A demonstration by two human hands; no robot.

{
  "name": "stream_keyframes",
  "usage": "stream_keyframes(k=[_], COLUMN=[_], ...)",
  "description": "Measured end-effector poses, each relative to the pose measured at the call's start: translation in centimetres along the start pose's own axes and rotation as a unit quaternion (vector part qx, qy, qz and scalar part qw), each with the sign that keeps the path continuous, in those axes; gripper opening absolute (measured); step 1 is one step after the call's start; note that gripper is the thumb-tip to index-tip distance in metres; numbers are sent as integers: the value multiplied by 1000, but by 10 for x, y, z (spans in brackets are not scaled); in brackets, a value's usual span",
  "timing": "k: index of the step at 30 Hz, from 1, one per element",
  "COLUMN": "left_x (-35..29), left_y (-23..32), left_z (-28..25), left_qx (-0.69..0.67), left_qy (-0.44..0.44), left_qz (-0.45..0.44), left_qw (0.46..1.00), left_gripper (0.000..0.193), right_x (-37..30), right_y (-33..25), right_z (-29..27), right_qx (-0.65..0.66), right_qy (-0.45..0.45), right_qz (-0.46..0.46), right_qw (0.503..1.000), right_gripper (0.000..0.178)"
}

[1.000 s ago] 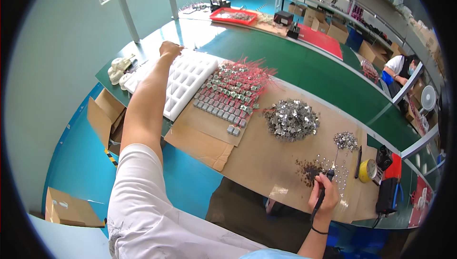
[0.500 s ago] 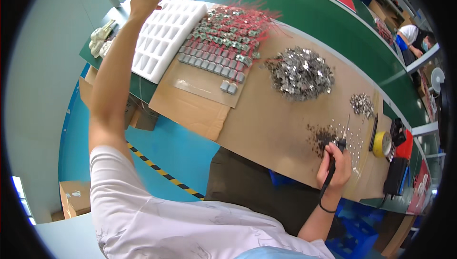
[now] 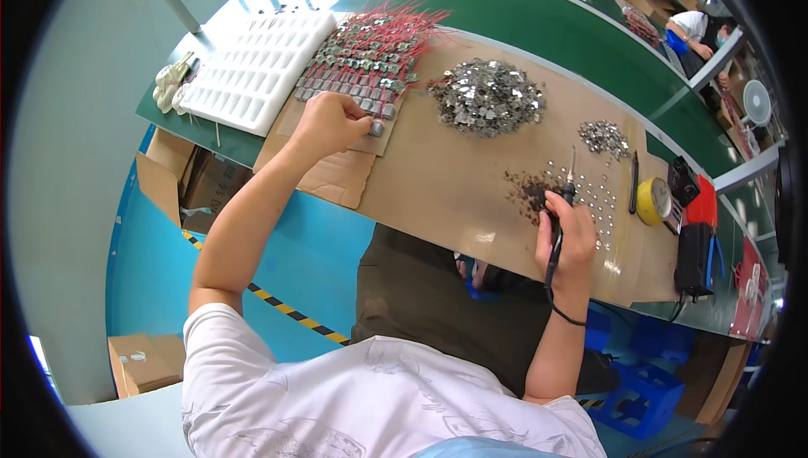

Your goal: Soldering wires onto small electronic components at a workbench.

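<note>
My right hand grips a soldering iron by its black handle, the thin metal tip pointing away from me. Its cord runs down past my wrist. Close by are dark brown crumbs and rows of small shiny metal bits. My left hand is closed, thumb and fingers pinched at the near end of the grey block rows. A small grey block shows at the fingertips; a neighbouring one is hidden by the hand. Beyond stand several rows of green-topped blocks with red wires.
Left of the rows lies a white moulded tray, with whitish gloves beside it. A heap of metal pieces and a smaller pile sit on brown board. Yellow tape and a black pen-like tool lie at right.
My left hand has come back from beyond the white tray to the near grey blocks, and its fingers have closed. My right hand still holds the soldering iron. The whole view has shifted.
</note>
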State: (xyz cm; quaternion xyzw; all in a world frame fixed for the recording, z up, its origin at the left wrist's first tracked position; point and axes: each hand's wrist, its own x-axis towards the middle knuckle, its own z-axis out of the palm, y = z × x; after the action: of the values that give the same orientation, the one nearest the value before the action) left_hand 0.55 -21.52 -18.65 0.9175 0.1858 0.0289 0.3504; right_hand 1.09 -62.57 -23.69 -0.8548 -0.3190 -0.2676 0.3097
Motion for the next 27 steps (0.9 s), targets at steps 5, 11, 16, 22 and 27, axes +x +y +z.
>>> stream_keyframes(k=[5, 11, 16, 22, 27], left_x=[5, 7, -13, -69, -70], left_y=[-12, -9, 6, 62, 52], left_z=[1, 1, -22, 31, 75], left_qx=[15, 173, -20, -12, 52], left_qy=[18, 204, 321, -35, -132], left_qz=[0, 83, 244, 369, 410], left_qw=[1000, 960, 915, 929, 901], left_gripper=[29, 33, 20, 21, 19], right_x=[0, -6, 3, 0, -11], right_y=[-5, -3, 9, 10, 13], right_z=[-2, -3, 2, -14, 5], right_qx=[19, 28, 62, 53, 16], right_qy=[12, 14, 14, 36, 44], right_qz=[-1, 14, 0, 30, -18], right_qw=[1000, 999, 998, 997, 999], right_gripper=[40, 40, 46, 50, 43])
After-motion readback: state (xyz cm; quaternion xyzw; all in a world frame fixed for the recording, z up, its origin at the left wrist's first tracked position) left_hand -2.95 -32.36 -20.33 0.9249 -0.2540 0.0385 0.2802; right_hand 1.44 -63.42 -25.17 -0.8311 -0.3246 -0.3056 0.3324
